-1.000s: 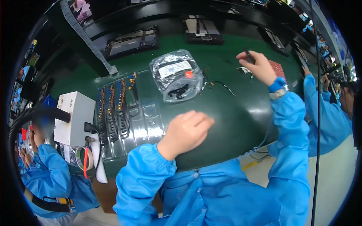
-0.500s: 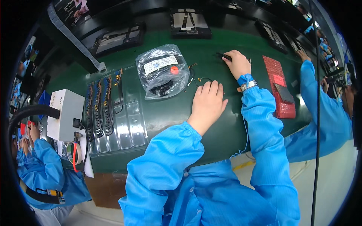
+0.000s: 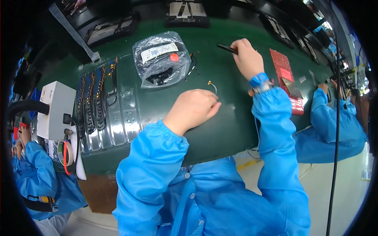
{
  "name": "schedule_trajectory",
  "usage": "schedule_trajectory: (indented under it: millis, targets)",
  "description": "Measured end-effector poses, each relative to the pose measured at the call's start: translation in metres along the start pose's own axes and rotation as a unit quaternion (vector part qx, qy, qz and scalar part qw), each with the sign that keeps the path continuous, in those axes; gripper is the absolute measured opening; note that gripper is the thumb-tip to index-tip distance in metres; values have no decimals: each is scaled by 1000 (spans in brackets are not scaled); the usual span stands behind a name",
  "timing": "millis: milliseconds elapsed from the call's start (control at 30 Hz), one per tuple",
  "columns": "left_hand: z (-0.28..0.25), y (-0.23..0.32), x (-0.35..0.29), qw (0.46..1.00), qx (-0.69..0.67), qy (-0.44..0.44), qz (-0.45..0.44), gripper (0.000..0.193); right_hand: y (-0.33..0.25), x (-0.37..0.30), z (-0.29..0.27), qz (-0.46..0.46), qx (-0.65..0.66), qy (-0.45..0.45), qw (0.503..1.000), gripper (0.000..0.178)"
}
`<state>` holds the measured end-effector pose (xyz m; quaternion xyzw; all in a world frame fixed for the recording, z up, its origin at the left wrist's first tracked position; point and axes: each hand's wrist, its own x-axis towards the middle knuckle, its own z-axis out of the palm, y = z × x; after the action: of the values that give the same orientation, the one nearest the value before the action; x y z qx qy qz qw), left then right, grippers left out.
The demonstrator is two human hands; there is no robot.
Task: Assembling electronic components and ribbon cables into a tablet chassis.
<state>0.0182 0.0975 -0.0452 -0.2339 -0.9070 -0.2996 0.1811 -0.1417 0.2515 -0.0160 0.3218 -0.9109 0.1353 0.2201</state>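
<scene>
My left hand (image 3: 194, 108) is over the green table, palm down, with its fingers curled in. A thin dark cable (image 3: 214, 88) with a small gold connector sticks out from its fingertips; the gripped end is hidden. Farther off to the right, my right hand (image 3: 248, 59) is closed around black tweezers (image 3: 227, 48), whose tip points left, away from the cable. Several short loose cables (image 3: 194, 65) lie beside a clear plastic bag (image 3: 159, 76), which has a white label, an orange-red round sticker and black contents.
At left is a clear compartmented tray (image 3: 128, 118), partly filled with rows of black cables (image 3: 100, 106). A white box (image 3: 59, 110) with a black hose stands beyond it. Red bubble wrap (image 3: 280, 67) lies at right. Dark panels (image 3: 187, 15) line the back. Co-workers' sleeves (image 3: 334, 122) show on both sides.
My left hand has drawn back toward me and leftward, its fingers curling from flat, with the cable now at its fingertips. The tweezers in my right hand show more clearly. The whole view has shifted slightly.
</scene>
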Motion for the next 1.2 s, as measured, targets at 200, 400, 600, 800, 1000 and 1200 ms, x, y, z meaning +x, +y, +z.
schedule_trajectory:
  millis: [200, 400, 600, 800, 1000, 1200]
  targets:
    - [1, 7, 1, 991, 69, 85, -74, 20, -20, -55, -13, -38, 108, -115, 987, 18]
    - [6, 10, -3, 979, 186, 35, -75, 27, 0, -57, -5, 103, 286, -95, 948, 15]
    - [-9, 15, 1, 983, 161, -43, -79, 29, 8, -51, -14, 42, 275, -118, 953, 15]
    - [7, 17, -4, 978, 164, 58, -114, 30, 1, -47, -7, -38, 252, -142, 956, 18]
    - [11, 21, -5, 972, 181, 55, -137, 33, -17, -54, 2, -2, 300, -100, 949, 17]
    - [10, 22, -5, 972, 175, 51, -148, 33, -33, -54, 4, -36, 277, -83, 957, 18]
